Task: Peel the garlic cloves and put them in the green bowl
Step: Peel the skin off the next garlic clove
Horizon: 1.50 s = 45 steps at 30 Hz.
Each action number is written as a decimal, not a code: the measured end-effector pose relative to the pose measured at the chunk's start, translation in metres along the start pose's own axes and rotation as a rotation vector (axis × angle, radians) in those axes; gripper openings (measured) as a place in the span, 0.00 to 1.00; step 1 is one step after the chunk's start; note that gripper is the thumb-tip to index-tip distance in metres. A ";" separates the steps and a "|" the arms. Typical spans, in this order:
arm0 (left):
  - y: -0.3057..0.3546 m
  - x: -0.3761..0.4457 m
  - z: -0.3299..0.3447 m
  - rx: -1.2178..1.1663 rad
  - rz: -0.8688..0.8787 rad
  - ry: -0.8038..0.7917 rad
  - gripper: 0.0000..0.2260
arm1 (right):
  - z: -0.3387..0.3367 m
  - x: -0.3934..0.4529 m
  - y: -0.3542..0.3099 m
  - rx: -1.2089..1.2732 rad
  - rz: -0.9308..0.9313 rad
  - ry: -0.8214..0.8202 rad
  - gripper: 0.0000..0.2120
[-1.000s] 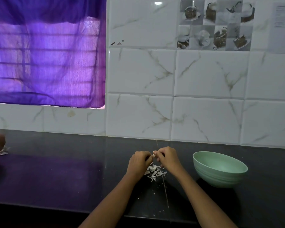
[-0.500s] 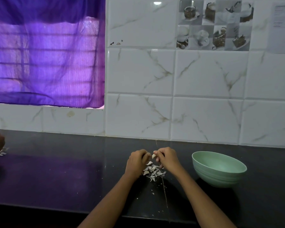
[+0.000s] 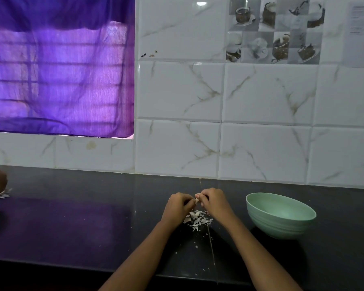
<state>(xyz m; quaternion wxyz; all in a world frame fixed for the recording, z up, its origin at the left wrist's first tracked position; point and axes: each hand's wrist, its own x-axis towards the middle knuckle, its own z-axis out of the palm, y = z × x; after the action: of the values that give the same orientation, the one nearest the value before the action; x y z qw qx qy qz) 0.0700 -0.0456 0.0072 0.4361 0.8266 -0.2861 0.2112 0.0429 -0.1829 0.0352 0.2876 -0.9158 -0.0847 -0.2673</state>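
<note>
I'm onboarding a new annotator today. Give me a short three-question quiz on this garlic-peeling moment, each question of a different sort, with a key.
1. True or false: the green bowl stands to the left of both hands.
2. Multiple choice: the pile of peels lies (a) inside the bowl, (b) on the dark counter just below the hands, (c) on the window sill.
3. Fill in: the left hand and right hand meet around a small pale ____.

Key: 1 false, it stands to their right. 2 b. 3 garlic clove.
</note>
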 end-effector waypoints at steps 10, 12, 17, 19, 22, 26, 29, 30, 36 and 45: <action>0.004 0.001 -0.001 -0.052 -0.056 0.039 0.09 | -0.002 -0.004 -0.002 0.319 0.143 0.018 0.12; 0.003 0.001 -0.001 -0.100 -0.054 0.042 0.09 | -0.003 -0.005 -0.002 0.404 0.165 0.037 0.11; 0.005 0.000 -0.002 -0.172 -0.047 0.047 0.06 | -0.002 -0.003 -0.002 0.501 0.207 0.027 0.09; 0.005 0.001 -0.002 -0.185 -0.055 0.048 0.04 | -0.003 -0.004 -0.004 0.525 0.218 0.018 0.10; 0.004 0.001 -0.001 -0.177 -0.073 0.018 0.04 | -0.003 -0.005 -0.005 0.524 0.216 0.014 0.10; 0.007 0.002 -0.002 -0.342 -0.149 -0.061 0.06 | -0.004 -0.004 -0.007 0.621 0.265 0.014 0.13; 0.016 0.002 -0.005 -0.646 -0.262 -0.131 0.07 | -0.006 -0.005 -0.012 0.898 0.389 -0.035 0.14; 0.019 0.001 -0.006 -0.720 -0.288 -0.143 0.07 | -0.007 -0.004 -0.013 0.987 0.420 -0.058 0.13; 0.023 0.001 -0.011 -0.931 -0.385 -0.148 0.08 | -0.013 -0.004 -0.018 1.223 0.420 -0.126 0.11; 0.024 0.006 -0.010 -0.853 -0.529 -0.042 0.10 | -0.009 -0.004 -0.017 1.042 0.248 -0.103 0.12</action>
<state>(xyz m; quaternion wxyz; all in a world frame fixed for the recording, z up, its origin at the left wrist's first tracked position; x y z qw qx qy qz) 0.0576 -0.0498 0.0312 0.7680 0.6229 -0.1364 -0.0591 0.0301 -0.1743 0.0477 0.7288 -0.6668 -0.1113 -0.1084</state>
